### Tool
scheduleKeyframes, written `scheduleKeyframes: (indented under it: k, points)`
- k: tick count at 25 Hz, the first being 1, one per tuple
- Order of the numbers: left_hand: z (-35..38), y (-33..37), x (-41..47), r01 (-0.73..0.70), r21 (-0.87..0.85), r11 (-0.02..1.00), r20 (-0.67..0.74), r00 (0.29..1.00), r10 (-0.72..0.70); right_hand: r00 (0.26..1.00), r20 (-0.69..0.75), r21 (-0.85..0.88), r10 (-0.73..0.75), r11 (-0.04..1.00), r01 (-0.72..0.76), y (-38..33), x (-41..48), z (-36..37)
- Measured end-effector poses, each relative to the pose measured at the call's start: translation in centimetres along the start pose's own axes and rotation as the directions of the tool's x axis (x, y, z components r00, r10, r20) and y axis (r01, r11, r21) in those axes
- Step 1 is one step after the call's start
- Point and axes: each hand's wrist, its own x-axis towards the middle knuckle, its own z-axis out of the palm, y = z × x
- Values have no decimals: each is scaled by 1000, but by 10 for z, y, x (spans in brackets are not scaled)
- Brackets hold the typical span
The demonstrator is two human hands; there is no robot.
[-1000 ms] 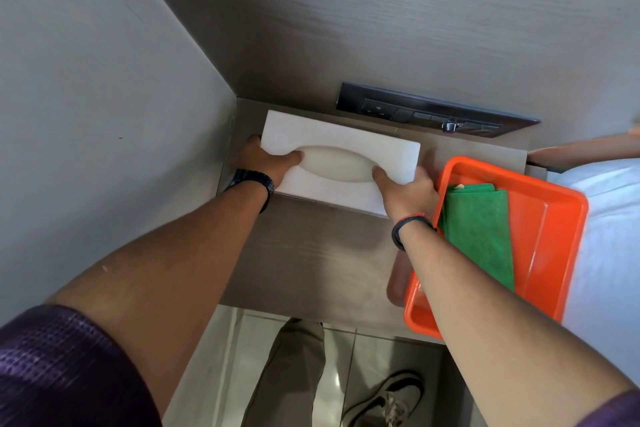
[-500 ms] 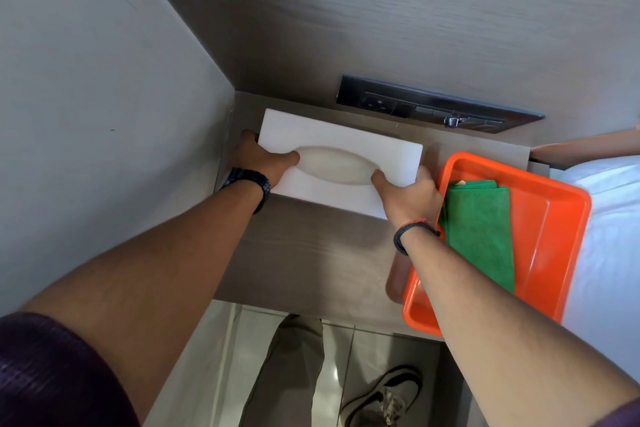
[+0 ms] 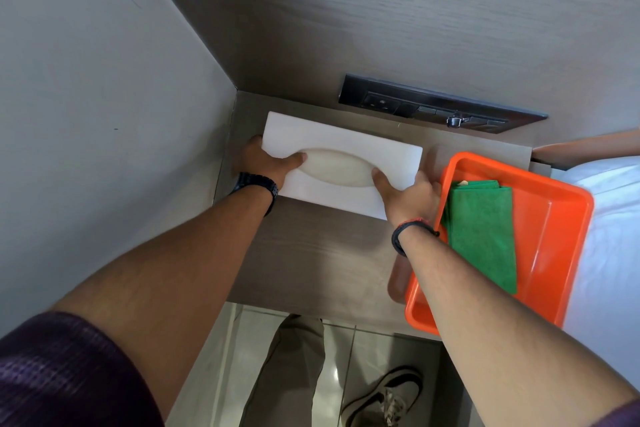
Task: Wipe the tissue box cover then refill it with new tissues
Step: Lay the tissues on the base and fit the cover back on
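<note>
A white tissue box cover (image 3: 332, 146) with an oval opening lies on the wooden bedside shelf (image 3: 311, 253), near the back left corner. My left hand (image 3: 266, 163) grips its left end, thumb at the edge of the opening. My right hand (image 3: 408, 192) grips its right end, thumb on top. A folded green cloth (image 3: 481, 232) lies in an orange tray (image 3: 554, 218) just right of my right hand. No tissue shows in the opening.
A dark socket panel (image 3: 440, 109) is set in the back wall behind the cover. A grey wall (image 3: 104, 114) closes the left side. A white bed (image 3: 616, 236) lies to the right. My leg and shoe (image 3: 384, 399) stand on the tiled floor below.
Both hands stay on the ends of the cover, which has hardly moved. My view has shifted slightly.
</note>
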Motion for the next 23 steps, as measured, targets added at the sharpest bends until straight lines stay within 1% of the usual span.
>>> scheduleKeyframes:
  k: [1, 2, 3, 4, 5, 6, 7, 8, 9, 10, 11, 14, 17, 19, 21, 22, 23]
  points:
    - [-1, -1, 0, -71, 66, 995, -31, 997, 73, 1000, -11, -32, -1, 999, 1, -1, -2, -1]
    - [-2, -2, 0, -188, 203, 961, -65, 977, 205, 997, -72, -86, -38, 996, 32, -2, -5, -3]
    - [-3, -3, 0, -325, 361, 874, -48, 930, 365, 976, -174, -153, -135, 982, 108, -3, -9, -3]
    - [-2, -4, 0, -450, 486, 749, 40, 868, 496, 924, -257, -231, -283, 946, 226, -5, -13, -3]
    - [0, -4, 1, -547, 565, 618, 169, 810, 562, 860, -265, -293, -437, 886, 360, -10, -18, -1]
    - [1, -4, 1, -618, 597, 511, 292, 761, 579, 816, -183, -309, -549, 820, 482, -18, -20, 1]
    - [3, -6, 2, -659, 607, 443, 378, 730, 569, 793, -43, -289, -608, 767, 572, -27, -21, 4]
    - [4, -8, 3, -675, 612, 412, 420, 719, 553, 778, 119, -287, -617, 729, 622, -35, -20, 8]
    - [5, -11, 3, -675, 618, 403, 433, 720, 542, 759, 265, -319, -594, 689, 651, -42, -18, 14]
    - [5, -12, 3, -670, 624, 402, 433, 725, 536, 740, 367, -378, -564, 637, 672, -48, -15, 19]
    - [6, -12, 2, -666, 626, 406, 431, 729, 532, 728, 425, -434, -538, 584, 686, -54, -12, 22]
    - [7, -10, 1, -658, 639, 397, 430, 734, 526, 700, 475, -548, -534, 443, 710, -63, -8, 30]
    - [7, -8, 1, -654, 655, 378, 438, 736, 515, 651, 492, -591, -578, 328, 737, -65, -7, 35]
    - [7, -8, 2, -653, 655, 381, 441, 739, 509, 628, 511, -589, -587, 294, 753, -65, -8, 37]
    - [7, -8, 1, -652, 652, 387, 448, 743, 498, 605, 530, -565, -594, 285, 774, -63, -6, 37]
    - [6, -7, 0, -651, 652, 388, 449, 744, 494, 605, 531, -546, -594, 306, 780, -63, -5, 34]
    - [6, -6, 1, -652, 653, 384, 452, 743, 493, 617, 523, -519, -588, 354, 778, -63, -3, 32]
